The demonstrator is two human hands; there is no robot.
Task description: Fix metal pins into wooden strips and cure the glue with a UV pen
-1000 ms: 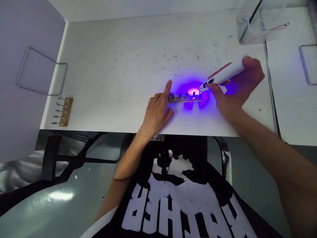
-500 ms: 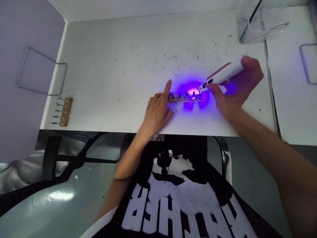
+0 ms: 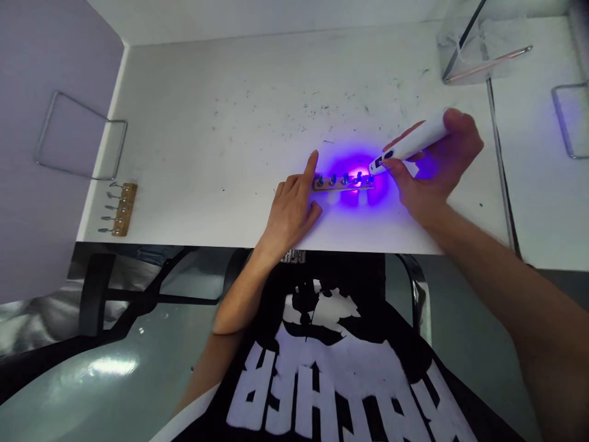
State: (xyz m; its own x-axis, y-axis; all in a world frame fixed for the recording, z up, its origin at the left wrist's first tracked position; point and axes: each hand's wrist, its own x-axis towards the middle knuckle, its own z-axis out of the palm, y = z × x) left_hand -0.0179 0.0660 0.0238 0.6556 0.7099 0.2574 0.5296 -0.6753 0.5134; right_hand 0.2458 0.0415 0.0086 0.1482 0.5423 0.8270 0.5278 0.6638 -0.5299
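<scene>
A narrow strip-shaped holder [image 3: 339, 186] lies on the white table, with several small dark, shiny pieces [image 3: 346, 178] in a row along it. My left hand [image 3: 289, 209] rests beside its left end, index finger stretched forward and thumb apart, touching or nearly touching that end. In my right hand [image 3: 442, 166] is a white pen-shaped UV lamp [image 3: 411, 142], fingers wrapped round its body and thumb near its small dark display. Its tip points at the right end of the holder, just above it. Violet light covers that end and the table around it. What the pieces are I cannot make out.
A wooden block with several nail drill bits [image 3: 123, 210] sits at the table's left edge. At the back right stands a clear container [image 3: 464, 67] with slender tools. Metal wire handles [image 3: 123, 147] are at left and right. Dark specks mark the tabletop [image 3: 184, 123].
The lamp tip has shifted very slightly left, and the bright violet spot with it. My left hand and the holder stay nearly still; the view has moved a little.
</scene>
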